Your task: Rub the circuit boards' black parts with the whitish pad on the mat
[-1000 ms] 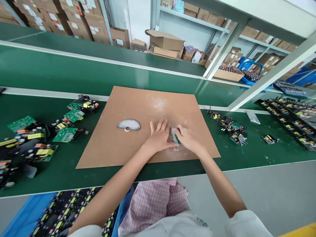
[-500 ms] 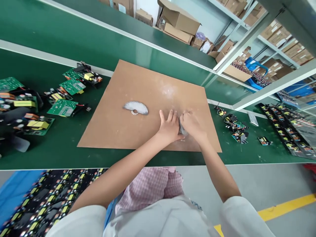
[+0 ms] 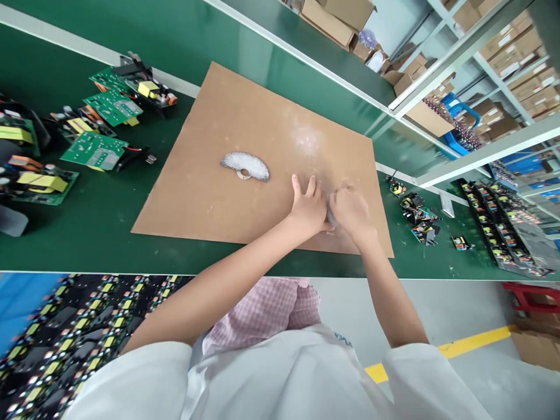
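Observation:
My left hand (image 3: 310, 209) rests on a brown cardboard sheet (image 3: 258, 122) with its fingers spread. Close to its right, my right hand (image 3: 351, 213) is closed, knuckles up, fingers curled under. Between the two hands shows a small grey piece (image 3: 331, 216), mostly covered; its kind cannot be made out. The edge of my left hand lies against it, and my right fingers meet it. Farther left on the cardboard lies a flat half-disc (image 3: 245, 164), whitish and speckled, with a dark rim and a ring-like notch on its lower edge. No hand touches it.
Green circuit boards (image 3: 94, 150) with components are heaped on the bench's left. Smaller boards (image 3: 422, 219) lie at the right, beside black trays (image 3: 503, 224) of parts. Below the bench front, more boards (image 3: 79, 332) fill a blue container. A metal post (image 3: 464, 64) rises at the right.
The whole view has tilted, so bench and cardboard sit higher in the picture. Both hands stay around the grey piece; my right hand has shifted slightly, and less of the piece shows.

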The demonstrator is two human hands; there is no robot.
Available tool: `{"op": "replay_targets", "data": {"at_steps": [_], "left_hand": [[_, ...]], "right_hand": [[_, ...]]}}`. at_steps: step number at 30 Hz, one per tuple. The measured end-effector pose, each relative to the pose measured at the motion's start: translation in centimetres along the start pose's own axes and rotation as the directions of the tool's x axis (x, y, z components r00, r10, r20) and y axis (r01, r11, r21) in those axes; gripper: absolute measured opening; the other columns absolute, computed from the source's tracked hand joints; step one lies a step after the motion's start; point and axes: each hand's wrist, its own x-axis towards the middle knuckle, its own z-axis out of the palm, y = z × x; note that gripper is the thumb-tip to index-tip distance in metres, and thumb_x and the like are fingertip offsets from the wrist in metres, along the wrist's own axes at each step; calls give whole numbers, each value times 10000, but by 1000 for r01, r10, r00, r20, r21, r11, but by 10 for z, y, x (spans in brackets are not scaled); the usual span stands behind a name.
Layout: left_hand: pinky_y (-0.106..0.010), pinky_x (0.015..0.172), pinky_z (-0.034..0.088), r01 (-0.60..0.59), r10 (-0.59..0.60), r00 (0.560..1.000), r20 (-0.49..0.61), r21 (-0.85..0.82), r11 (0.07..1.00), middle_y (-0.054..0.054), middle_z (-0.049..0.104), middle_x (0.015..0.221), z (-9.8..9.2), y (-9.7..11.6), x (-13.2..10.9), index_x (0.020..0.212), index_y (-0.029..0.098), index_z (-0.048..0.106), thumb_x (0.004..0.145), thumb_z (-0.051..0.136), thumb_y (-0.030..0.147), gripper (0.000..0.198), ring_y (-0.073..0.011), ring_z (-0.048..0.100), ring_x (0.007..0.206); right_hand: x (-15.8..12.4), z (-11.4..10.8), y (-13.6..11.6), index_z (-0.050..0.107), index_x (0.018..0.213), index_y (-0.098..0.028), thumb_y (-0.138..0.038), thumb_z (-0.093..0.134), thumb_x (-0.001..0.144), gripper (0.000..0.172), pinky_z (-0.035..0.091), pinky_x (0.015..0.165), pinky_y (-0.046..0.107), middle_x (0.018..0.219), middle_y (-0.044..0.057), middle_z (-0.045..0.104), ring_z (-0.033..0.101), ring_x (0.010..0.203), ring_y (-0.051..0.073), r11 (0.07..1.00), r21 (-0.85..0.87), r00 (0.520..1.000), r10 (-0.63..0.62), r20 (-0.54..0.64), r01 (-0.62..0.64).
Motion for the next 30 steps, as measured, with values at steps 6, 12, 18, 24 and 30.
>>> {"op": "replay_targets", "data": {"at_steps": [6, 12, 18, 24, 30], "left_hand": [[-715, 1076, -4, -20, 20, 1000, 8, 3, 1000, -244, 263, 1496, -2, 0, -1, 1403, 9, 352, 851, 559, 522, 781, -387, 114, 1416], [-686, 1096, 14, -25, 25, 1000, -16, 11, 1000, -245, 282, 1487, 1, -1, 0, 1393, -1, 366, 836, 564, 535, 797, -385, 116, 1416], [-688, 1097, 21, -31, 31, 1000, 6, 6, 1000, -244, 264, 1496, 1, 0, 1, 1398, 5, 363, 830, 573, 526, 799, -390, 108, 1417], [-691, 1096, 27, -27, 27, 1000, 15, 3, 1000, -256, 252, 1496, -2, 0, 1, 1399, -19, 341, 828, 591, 530, 830, -383, 109, 1419], [-672, 1111, 58, -28, 27, 999, 37, 17, 999, -257, 256, 1494, -4, 0, -2, 1397, -25, 345, 840, 577, 537, 825, -389, 118, 1418]], "right_hand": [[-5, 0, 10, 556, 1024, -80, -190, 369, 924, 239, 458, 784, 397, 1021, 200, 594, 600, 919, 323, 995, -89, 999, -41, -16, 40], [-9, 3, 17, 558, 994, -100, -180, 321, 931, 258, 446, 771, 385, 963, 189, 616, 598, 899, 319, 994, -84, 997, -71, -20, 69], [-2, 4, 15, 567, 978, -98, -166, 339, 932, 242, 438, 755, 361, 931, 176, 628, 599, 874, 306, 993, -101, 998, -60, -34, 56], [12, 2, 11, 561, 981, -76, -158, 351, 928, 231, 435, 766, 369, 934, 191, 623, 595, 883, 316, 993, -100, 997, -73, -31, 70], [1, 5, 12, 564, 1008, -76, -160, 340, 914, 258, 444, 734, 364, 941, 203, 617, 599, 851, 306, 996, -67, 998, -56, -26, 54]]}}
